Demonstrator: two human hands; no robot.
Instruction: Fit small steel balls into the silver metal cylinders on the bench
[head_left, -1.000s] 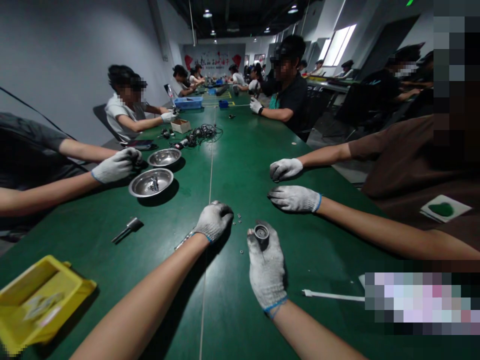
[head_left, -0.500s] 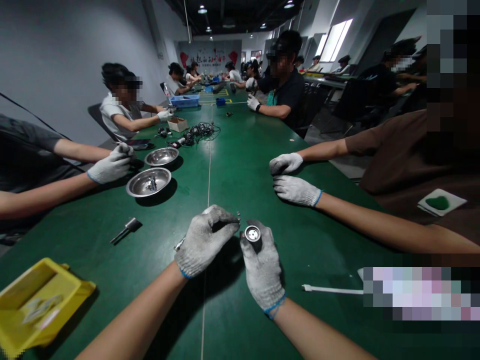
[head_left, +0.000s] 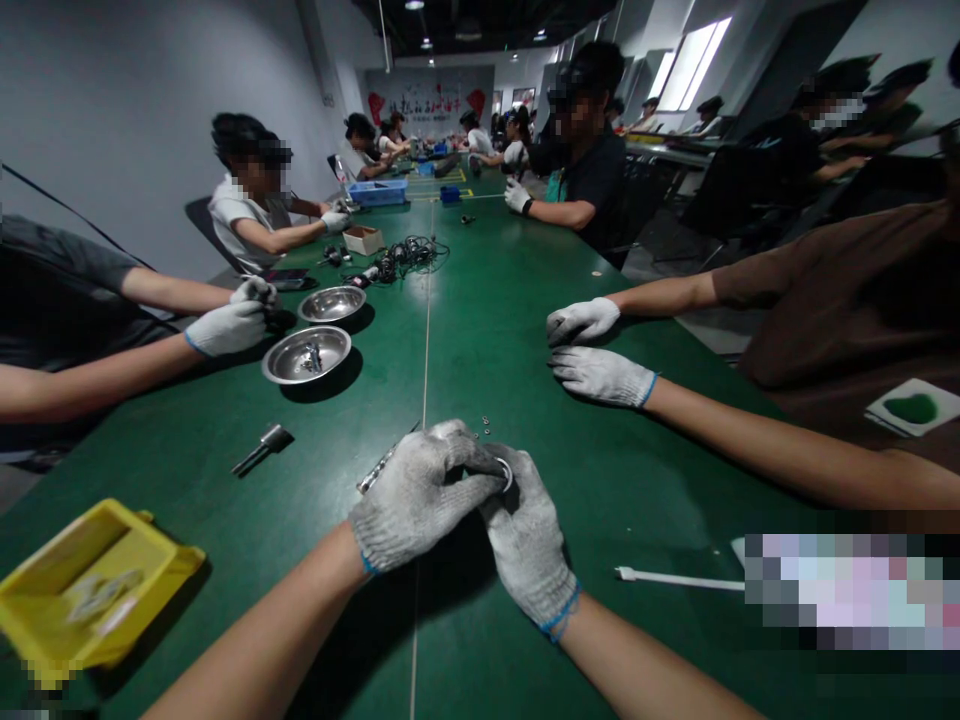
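Cup (head_left: 508,474) | right hand (head_left: 529,535) is clamping it | left hand (head_left: 420,490) is partly covering it, grip unclear | nearer bowl (head_left: 286,364) is holding metal bits (head_left: 313,357) | yellow bin (head_left: 159,568) is holding pale pieces (head_left: 101,594)

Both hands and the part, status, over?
White-gloved right hand holding round, silvery-rimmed metal part. White-gloved left hand over it, hiding most. Tiny silvery metal rings lying just beyond both hands.
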